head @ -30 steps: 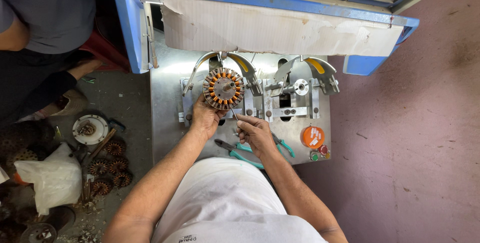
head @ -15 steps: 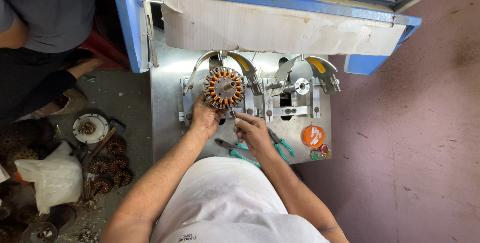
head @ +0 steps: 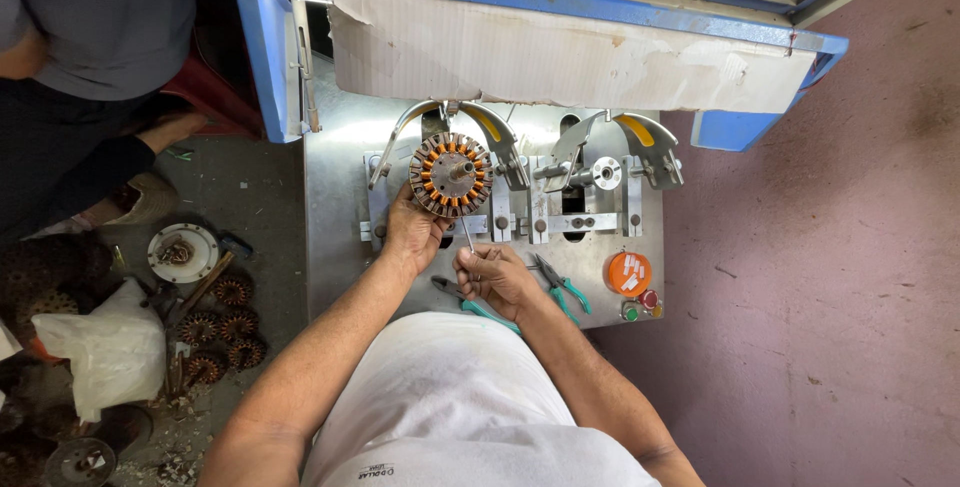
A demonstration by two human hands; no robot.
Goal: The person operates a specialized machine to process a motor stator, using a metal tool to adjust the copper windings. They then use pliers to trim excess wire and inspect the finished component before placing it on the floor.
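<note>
Head view, straight down, close overhead

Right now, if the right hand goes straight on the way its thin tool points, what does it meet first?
The right hand holds a thin metal tool pointing up toward the round copper-wound motor part, which the left hand steadies. That part would likely come first; depth is hard to judge from above.

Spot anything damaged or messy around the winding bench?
Yes. The cardboard sheet taped over the blue machine has torn, ragged edges. Loose wound stators and scraps litter the floor at left, by a white bag.
</note>
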